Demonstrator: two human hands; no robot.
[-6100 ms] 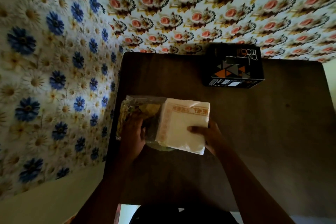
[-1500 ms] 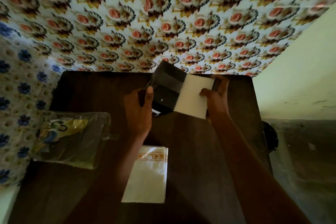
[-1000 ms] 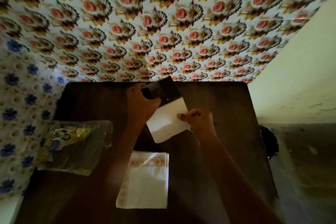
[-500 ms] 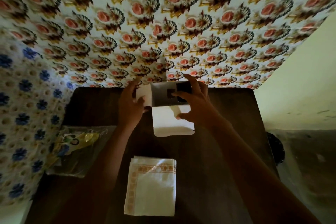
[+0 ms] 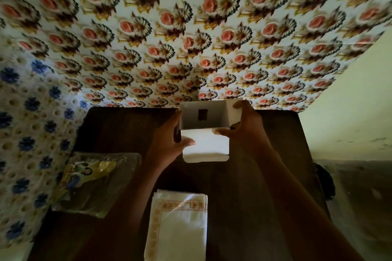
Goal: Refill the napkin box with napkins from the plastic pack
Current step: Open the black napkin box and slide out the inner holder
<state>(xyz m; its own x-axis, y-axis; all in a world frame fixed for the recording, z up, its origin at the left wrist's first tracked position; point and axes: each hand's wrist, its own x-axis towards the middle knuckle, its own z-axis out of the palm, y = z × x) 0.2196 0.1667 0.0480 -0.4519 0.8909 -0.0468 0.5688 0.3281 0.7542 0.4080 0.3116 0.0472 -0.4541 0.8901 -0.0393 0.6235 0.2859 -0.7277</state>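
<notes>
The napkin box (image 5: 214,115) is held up over the far part of the dark table (image 5: 254,176), its open end turned toward me so the white, empty inside and a small dark slot show. Its white flap (image 5: 206,150) hangs down toward me. My left hand (image 5: 169,144) grips the box's left side, thumb on the flap. My right hand (image 5: 246,127) grips the right side. A stack of white napkins (image 5: 177,229) with an orange border lies on the near table between my arms. The plastic pack (image 5: 93,182) lies crumpled at the left.
Floral patterned walls stand close behind and to the left of the table. A plain pale wall and a dim floor lie to the right. A dark round object (image 5: 324,182) sits beyond the table's right edge.
The box has been turned so its open end faces me and the flap hangs down. My right hand moved from the box's front to its right side. The napkin stack and pack stayed put.
</notes>
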